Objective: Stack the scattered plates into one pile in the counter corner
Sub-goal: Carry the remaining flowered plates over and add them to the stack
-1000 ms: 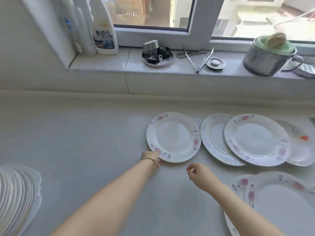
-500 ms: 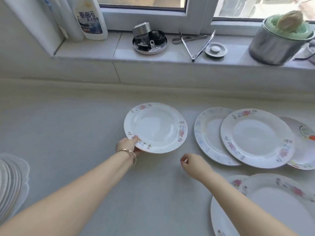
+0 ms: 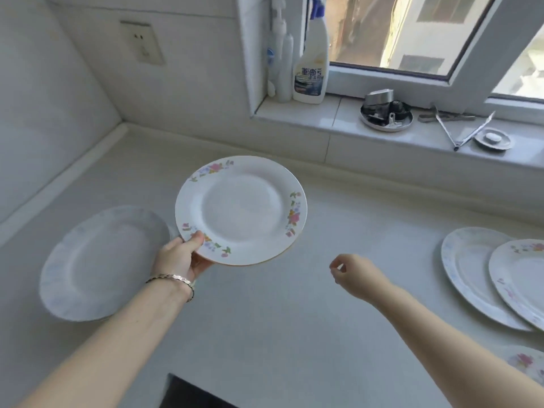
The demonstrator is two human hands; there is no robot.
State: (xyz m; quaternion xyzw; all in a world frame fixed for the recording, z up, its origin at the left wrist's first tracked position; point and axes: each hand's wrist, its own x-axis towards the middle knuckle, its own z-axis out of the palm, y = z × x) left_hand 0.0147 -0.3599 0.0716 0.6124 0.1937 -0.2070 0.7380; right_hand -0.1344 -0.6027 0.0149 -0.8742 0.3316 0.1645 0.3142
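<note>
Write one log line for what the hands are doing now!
left hand: holds floral plate | right hand: empty | pile: left corner

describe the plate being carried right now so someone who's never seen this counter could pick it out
Below the window sill, over the middle of the pale counter, the left hand holds a floral plate by its near rim. It alone is off the counter; the pale plate to its left lies flat.

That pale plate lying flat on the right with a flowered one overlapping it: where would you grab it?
Probably by its bare left rim. The pale plate lies flat on the counter, and the flowered plate covers its right side, so only the left edge is free. The empty right hand could come from the left, slip fingertips under the rim, thumb on top, and slide it out.
</note>
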